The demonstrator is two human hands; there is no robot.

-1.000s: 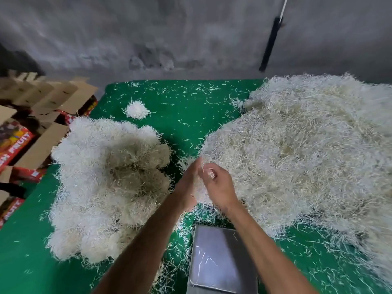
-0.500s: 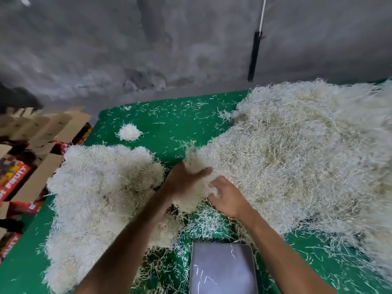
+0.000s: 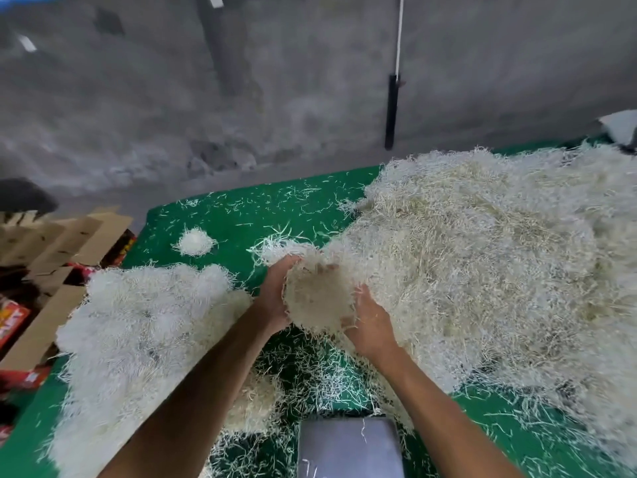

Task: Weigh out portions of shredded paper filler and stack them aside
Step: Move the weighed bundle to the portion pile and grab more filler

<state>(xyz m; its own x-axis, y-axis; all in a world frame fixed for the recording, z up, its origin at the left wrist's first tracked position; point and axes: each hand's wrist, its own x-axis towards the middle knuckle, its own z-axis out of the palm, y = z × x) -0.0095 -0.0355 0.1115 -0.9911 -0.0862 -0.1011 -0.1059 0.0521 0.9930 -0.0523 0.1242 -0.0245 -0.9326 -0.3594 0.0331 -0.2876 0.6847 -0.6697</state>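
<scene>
Where half a second ago the hands were pressed into the edge of the big heap (image 3: 482, 270) at the right of the frame, a clump of shredded paper (image 3: 319, 293) is now cupped between them at the centre. It is gripped from the left by the left hand (image 3: 275, 298) and from below right by the right hand (image 3: 370, 327), fingers curled round it. The scale (image 3: 350, 446) is seen at the bottom centre, strewn with a few strands. The weighed pile (image 3: 144, 339) lies at the left on the green table (image 3: 241, 215).
</scene>
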